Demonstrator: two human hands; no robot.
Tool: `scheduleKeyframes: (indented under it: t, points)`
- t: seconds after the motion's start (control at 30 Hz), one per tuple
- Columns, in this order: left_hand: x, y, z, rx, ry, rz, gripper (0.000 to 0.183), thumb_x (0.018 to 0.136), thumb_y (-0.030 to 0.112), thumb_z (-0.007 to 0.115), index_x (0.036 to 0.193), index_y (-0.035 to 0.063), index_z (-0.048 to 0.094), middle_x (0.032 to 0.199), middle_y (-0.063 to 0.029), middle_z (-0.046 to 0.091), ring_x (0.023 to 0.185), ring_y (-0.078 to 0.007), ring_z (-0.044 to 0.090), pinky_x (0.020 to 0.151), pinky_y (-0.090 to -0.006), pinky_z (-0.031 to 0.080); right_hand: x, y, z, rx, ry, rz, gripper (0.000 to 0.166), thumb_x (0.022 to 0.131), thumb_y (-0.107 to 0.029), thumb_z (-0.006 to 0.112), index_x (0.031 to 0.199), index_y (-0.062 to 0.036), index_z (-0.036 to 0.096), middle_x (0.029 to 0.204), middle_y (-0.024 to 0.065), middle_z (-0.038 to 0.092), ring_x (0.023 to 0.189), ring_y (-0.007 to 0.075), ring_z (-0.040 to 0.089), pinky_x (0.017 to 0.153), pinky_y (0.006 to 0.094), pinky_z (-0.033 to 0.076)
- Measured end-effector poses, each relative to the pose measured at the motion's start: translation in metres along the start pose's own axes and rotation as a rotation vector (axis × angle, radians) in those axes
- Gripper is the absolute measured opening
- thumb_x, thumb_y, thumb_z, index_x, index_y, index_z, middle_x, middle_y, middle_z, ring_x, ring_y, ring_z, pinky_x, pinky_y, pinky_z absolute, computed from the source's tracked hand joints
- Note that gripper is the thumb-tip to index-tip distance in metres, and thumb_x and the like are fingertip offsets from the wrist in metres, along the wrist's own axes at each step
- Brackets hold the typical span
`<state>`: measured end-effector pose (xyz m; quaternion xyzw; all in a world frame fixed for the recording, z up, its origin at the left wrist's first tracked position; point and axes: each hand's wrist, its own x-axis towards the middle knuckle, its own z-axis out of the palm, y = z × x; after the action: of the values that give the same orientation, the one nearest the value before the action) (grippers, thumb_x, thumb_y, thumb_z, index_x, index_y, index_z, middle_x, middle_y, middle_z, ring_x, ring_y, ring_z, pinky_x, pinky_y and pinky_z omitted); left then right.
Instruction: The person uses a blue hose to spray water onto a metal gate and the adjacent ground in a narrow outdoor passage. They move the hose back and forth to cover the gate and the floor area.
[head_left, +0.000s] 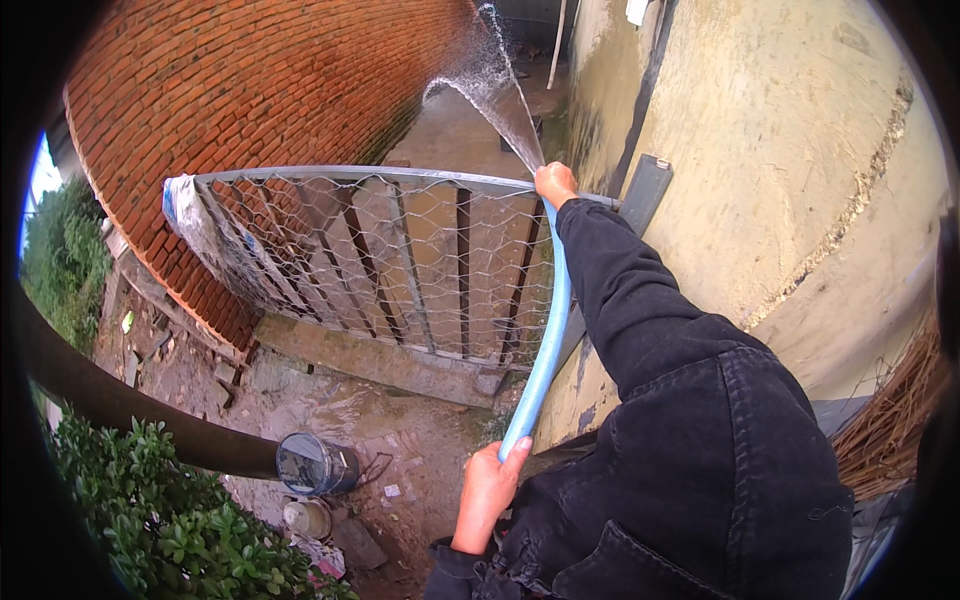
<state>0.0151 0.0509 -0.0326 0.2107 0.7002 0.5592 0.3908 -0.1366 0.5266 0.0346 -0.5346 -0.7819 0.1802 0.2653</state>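
A light blue hose (553, 315) runs up across the view between my two hands. My left hand (491, 480) is closed around its lower length, thumb on top. Higher up, at the top rail of a metal gate (360, 176), my right hand (556, 184) grips the hose near its end, and the fingers cover the opening. From there water (491, 101) fans out in two arcs over the far side of the gate. Hexagonal wire mesh (442, 277) covers the gate's upright bars.
A red brick wall (262, 97) stands left, a stained plaster wall (765, 150) right, with a wet passage (457, 142) between. Below the gate are a concrete sill (360, 360), a dark bucket (319, 465) and a leafy bush (172, 517). Dry brush (892, 420) leans at right.
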Motion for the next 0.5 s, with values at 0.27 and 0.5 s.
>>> scheduleKeyframes:
  t: [0.27,0.5]
  points:
    - [-0.002,0.001,0.001,0.042,-0.014,-0.027,0.037,0.086,0.032,0.06,0.078,-0.0034,0.058,0.048,0.002,0.045,0.039,-0.0057,0.04,0.036,-0.0238,0.031,-0.013,-0.007,-0.007,-0.04,-0.05,-0.061,0.038,0.085,-0.034,0.045,0.101,-0.0046,0.063,0.111,0.0187,0.059,0.107,0.0354,0.053,0.094,0.0521,0.034]
    - [-0.002,0.008,0.004,0.037,-0.03,-0.022,0.036,0.086,0.032,0.06,0.076,-0.003,0.057,0.047,0.0017,0.044,0.038,-0.006,0.04,0.036,-0.024,0.032,0.008,0.009,-0.002,-0.15,-0.092,-0.054,0.039,0.088,-0.032,0.039,0.106,-0.0052,0.061,0.117,0.0143,0.056,0.111,0.0339,0.051,0.095,0.0517,0.033]
